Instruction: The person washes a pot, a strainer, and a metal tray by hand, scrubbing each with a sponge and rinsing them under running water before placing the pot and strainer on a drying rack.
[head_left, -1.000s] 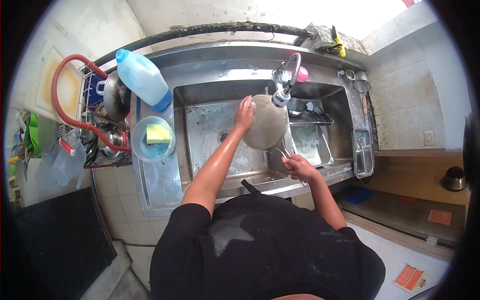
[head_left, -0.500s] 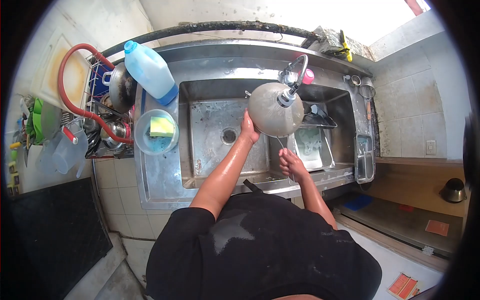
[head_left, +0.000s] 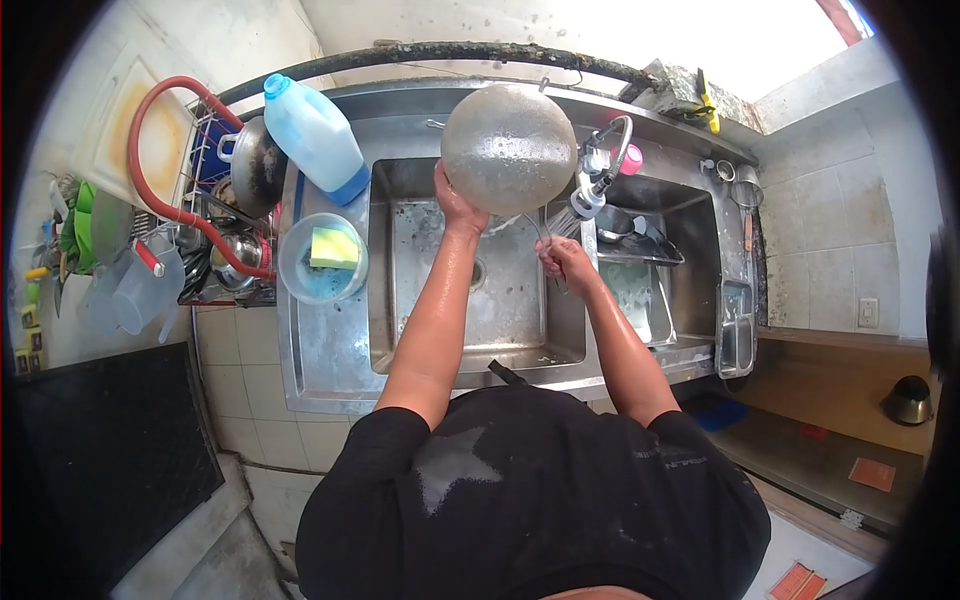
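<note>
My left hand grips the lower edge of a round metal pan and holds it up above the left sink basin, its wet rounded underside toward me. My right hand is closed on a thin wire utensil just under the faucet spray head, where water runs down. Both forearms are wet. What the far side of the pan looks like is hidden.
A clear bowl with a yellow-green sponge and a blue-capped jug stand left of the sink. A dish rack with pots and a red hose lies further left. The right basin holds a tray and dishes.
My left hand has lifted the pan from beneath the faucet up and to the left, above the basin. My right hand rose from the basin's front edge to under the spray head.
</note>
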